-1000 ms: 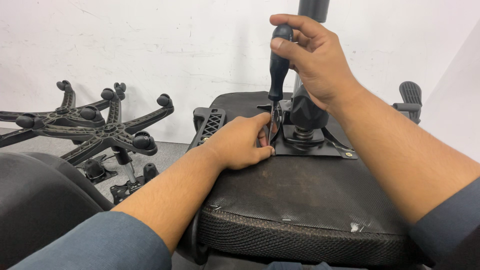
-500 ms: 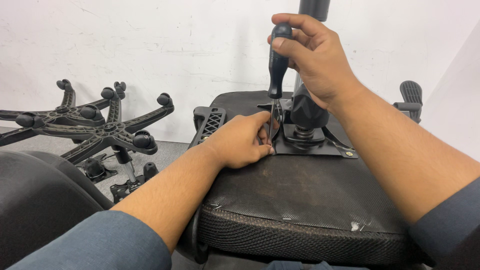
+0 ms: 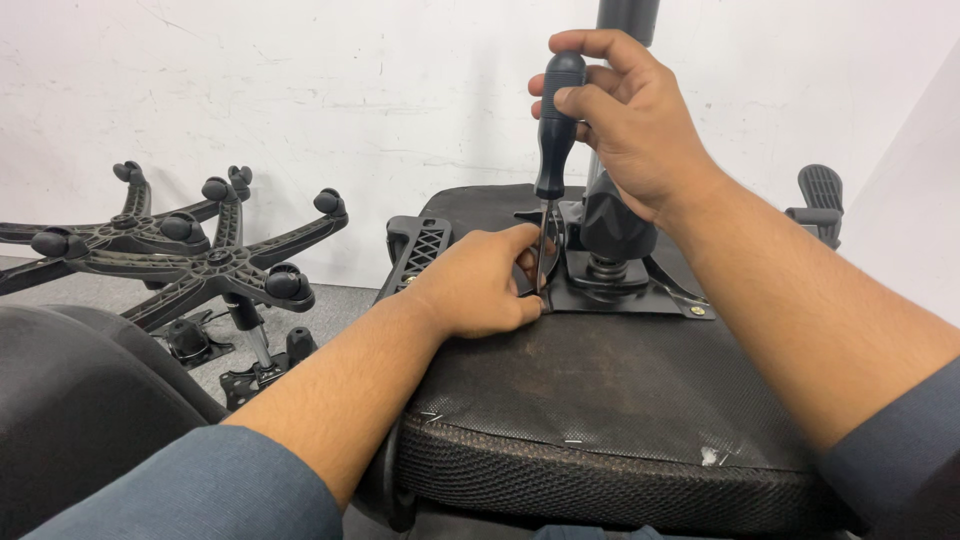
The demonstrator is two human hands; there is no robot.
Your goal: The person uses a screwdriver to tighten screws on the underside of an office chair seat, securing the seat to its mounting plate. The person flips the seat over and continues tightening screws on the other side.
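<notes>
On chair underside (image 3: 620, 370), one screwdriver (image 3: 555, 130), two hands.

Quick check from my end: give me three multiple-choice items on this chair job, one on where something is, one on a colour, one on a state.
1. Where does the screwdriver tip meet the chair?
A. at the front mesh edge
B. at the near left corner of the metal plate
C. on an armrest

2. What colour is the screwdriver handle?
A. black
B. red
C. yellow

3. How does the seat lie?
A. upright on its wheels
B. on its side
C. upside down, underside up

Answers:
1 B: the screwdriver stands upright with its tip at the corner of the metal plate, where the left hand steadies it.
2 A: the handle gripped by the right hand is black.
3 C: the seat shows its stapled underside, and the wheeled bases lie apart on the floor.
</notes>
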